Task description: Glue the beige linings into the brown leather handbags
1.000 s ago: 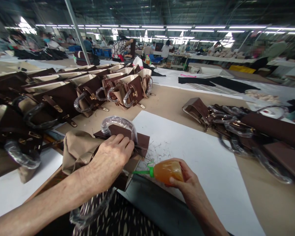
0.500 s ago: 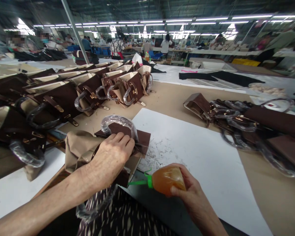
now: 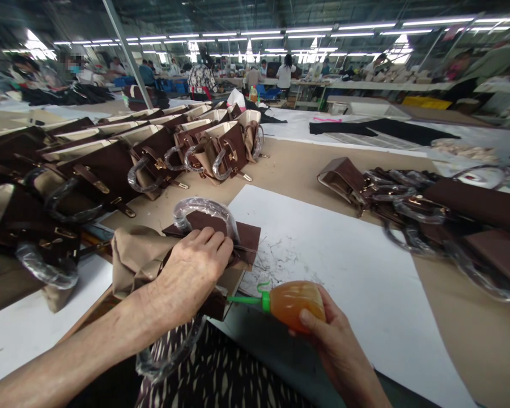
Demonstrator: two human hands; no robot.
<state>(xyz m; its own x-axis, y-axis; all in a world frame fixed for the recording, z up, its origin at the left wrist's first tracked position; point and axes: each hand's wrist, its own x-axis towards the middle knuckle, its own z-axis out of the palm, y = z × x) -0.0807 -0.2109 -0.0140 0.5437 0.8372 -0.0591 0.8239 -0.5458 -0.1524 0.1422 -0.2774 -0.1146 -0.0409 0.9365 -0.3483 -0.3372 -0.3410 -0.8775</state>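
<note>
My left hand is closed on the upper edge of a brown and taupe handbag, which rests at the table's near edge. One plastic-wrapped handle of the bag arches up behind my knuckles; the other hangs down toward my lap. In my right hand is a squeeze bottle of amber liquid with a green cap. Lying almost level, the bottle points its thin green nozzle left, the tip close to the bag's lower part. Whether the tip touches the bag I cannot tell.
Rows of similar bags stand on the left. More bags and wrapped handles lie in a pile on the right. A white sheet with dark thread scraps covers part of the brown tabletop. Several people work farther back.
My right hand has shifted the bottle slightly right and up, and its nozzle sits a little higher. My left hand and the bag have stayed in place.
</note>
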